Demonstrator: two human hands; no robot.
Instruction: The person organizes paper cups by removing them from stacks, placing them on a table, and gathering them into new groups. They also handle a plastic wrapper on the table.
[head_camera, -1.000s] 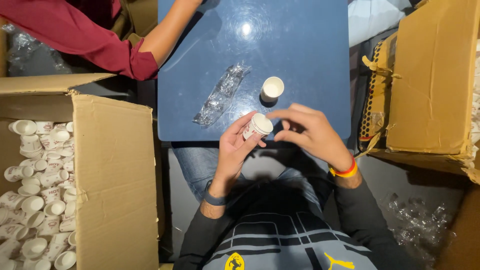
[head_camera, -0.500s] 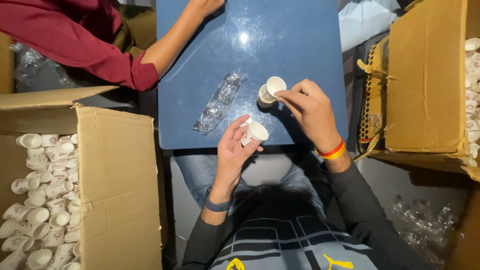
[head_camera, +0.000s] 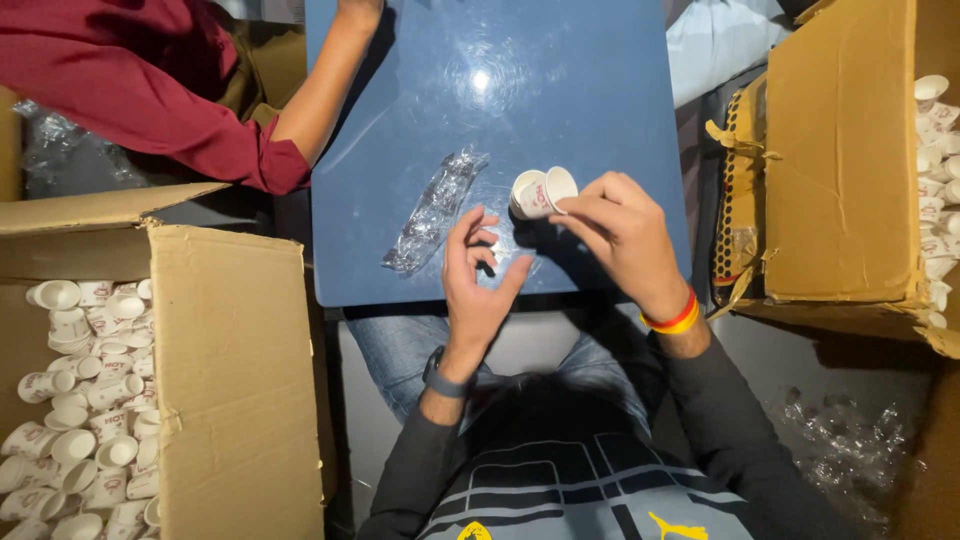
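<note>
Two small white paper cups (head_camera: 538, 192) lie tilted together on the blue table (head_camera: 590, 90), mouths facing up and away. My right hand (head_camera: 622, 232) pinches the rim of the right-hand cup with its fingertips. Just below the cups, my left hand (head_camera: 476, 274) hovers over the table's near edge, palm showing, fingers spread, with nothing in it. A crumpled clear plastic sleeve (head_camera: 434, 211) lies on the table to the left of my left hand.
An open cardboard box (head_camera: 230, 380) at my left holds several white cups (head_camera: 80, 400). Another cardboard box (head_camera: 850, 170) with cups stands at my right. A person's arm in a red sleeve (head_camera: 190, 110) reaches to the table's far edge. Clear plastic (head_camera: 850, 450) lies at lower right.
My left hand held a small cup; now it is empty and spread. My right hand has brought that cup up against the one standing on the table.
</note>
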